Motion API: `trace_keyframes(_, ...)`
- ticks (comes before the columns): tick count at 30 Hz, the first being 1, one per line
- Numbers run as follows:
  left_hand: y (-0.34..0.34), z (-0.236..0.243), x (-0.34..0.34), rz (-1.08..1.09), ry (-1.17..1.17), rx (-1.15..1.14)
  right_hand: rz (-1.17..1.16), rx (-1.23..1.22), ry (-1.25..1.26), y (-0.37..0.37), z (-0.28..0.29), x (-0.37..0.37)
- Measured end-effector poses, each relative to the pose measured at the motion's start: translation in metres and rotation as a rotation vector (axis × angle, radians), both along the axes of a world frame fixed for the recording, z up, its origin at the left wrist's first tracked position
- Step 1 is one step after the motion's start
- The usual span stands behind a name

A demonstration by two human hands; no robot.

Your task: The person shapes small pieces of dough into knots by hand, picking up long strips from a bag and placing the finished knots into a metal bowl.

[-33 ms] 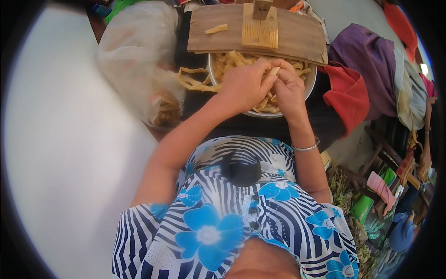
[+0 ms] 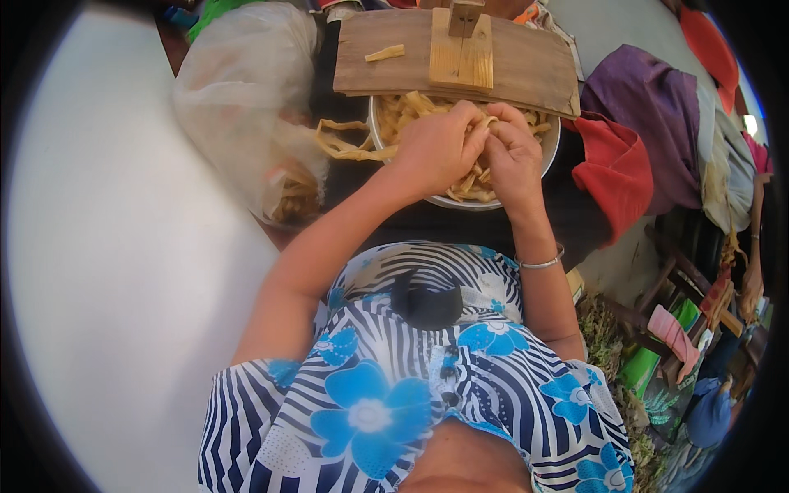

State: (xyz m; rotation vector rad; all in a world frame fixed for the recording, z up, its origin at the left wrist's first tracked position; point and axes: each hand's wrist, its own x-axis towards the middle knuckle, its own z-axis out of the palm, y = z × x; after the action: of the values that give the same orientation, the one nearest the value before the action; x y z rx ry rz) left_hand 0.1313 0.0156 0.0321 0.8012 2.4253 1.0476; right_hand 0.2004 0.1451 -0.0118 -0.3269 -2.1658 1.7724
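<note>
Over a round pale bowl [image 2: 555, 152] heaped with pale yellow strips [image 2: 408, 108], both my hands meet. My left hand [image 2: 436, 154] is closed, its thumb and fingers pinching a pale yellow strip [image 2: 491, 122]. The same strip is pinched by my right hand [image 2: 514, 160], whose fingers curl around it; its lower part is hidden by the hands. A long looped strip [image 2: 349, 154] hangs out over the bowl's left rim. Across the bowl's far side lies a wooden board [image 2: 382, 76] with an upright wooden block [image 2: 465, 18] and one short loose strip [image 2: 385, 53] on it.
Left of the bowl stands a translucent plastic bag [image 2: 238, 107] with more strips near its mouth. Red cloth [image 2: 612, 168] and a purple bundle [image 2: 639, 115] are on the right. Farther right are a wooden chair frame [image 2: 678, 271] and a pink cloth [image 2: 675, 338].
Between my fingertips the strip now looks bent over, where before it stuck out flatter toward the upper right. My hands have hardly moved.
</note>
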Motion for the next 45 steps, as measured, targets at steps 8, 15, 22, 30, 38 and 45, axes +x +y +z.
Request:
trace_keyframes(8,-0.002,-0.040,0.000,0.311,-1.040,0.563,-0.154,0.244,0.165,-0.004,-0.002,-0.011)
trace_keyframes(15,-0.029,-0.040,0.028,0.138,-0.613,0.507,-0.216,-0.188,0.076,0.017,-0.013,-0.015)
trace_keyframes(22,-0.033,-0.010,-0.003,-0.068,0.532,0.092,0.074,-0.048,-0.055,0.036,0.037,-0.024)
trace_keyframes(30,-0.034,-0.004,-0.046,-0.162,-0.037,0.243,0.307,0.063,-0.230,0.050,0.052,-0.019)
trace_keyframes(38,-0.025,-0.011,-0.113,0.023,-0.492,0.328,0.111,-0.036,-0.063,0.055,0.033,-0.061)
trace_keyframes(45,-0.004,-0.038,-0.130,0.045,-0.223,0.257,0.056,0.239,0.011,0.062,0.002,-0.084)
